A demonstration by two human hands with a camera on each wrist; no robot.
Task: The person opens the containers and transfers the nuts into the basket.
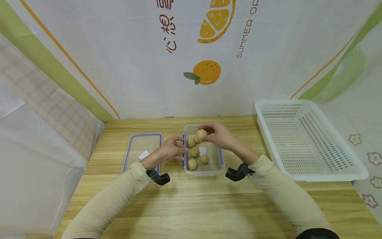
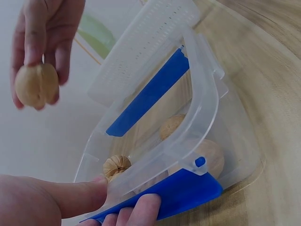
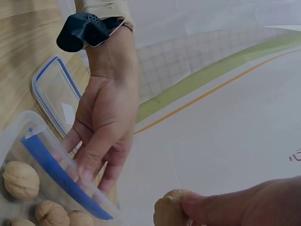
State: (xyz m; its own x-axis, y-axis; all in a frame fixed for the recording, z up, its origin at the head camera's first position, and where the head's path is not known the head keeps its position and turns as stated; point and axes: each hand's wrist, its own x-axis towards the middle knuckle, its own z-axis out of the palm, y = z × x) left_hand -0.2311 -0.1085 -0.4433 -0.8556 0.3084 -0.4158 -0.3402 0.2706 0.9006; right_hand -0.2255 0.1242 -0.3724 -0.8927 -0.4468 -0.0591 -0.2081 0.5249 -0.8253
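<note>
My right hand (image 1: 220,135) pinches a walnut (image 2: 36,85) between thumb and fingers, above the far part of a clear plastic container (image 1: 213,169). The left hand (image 1: 172,149) grips the container's left side, its thumb at the rim and its fingers against the blue clip (image 2: 181,195) outside. Several walnuts lie inside the container, one of them near its front left corner (image 1: 192,164) and another, smaller one (image 1: 204,159) further right. In the right wrist view, walnuts (image 3: 21,180) show behind the near wall. A white label is partly visible on the container's floor.
Left of the container lies a clear lid (image 1: 140,144) with a blue seal, partly under the left forearm. A white perforated basket (image 1: 293,132) stands at the right of the wooden table (image 1: 191,205). Printed cloth (image 1: 143,76) hangs behind the table.
</note>
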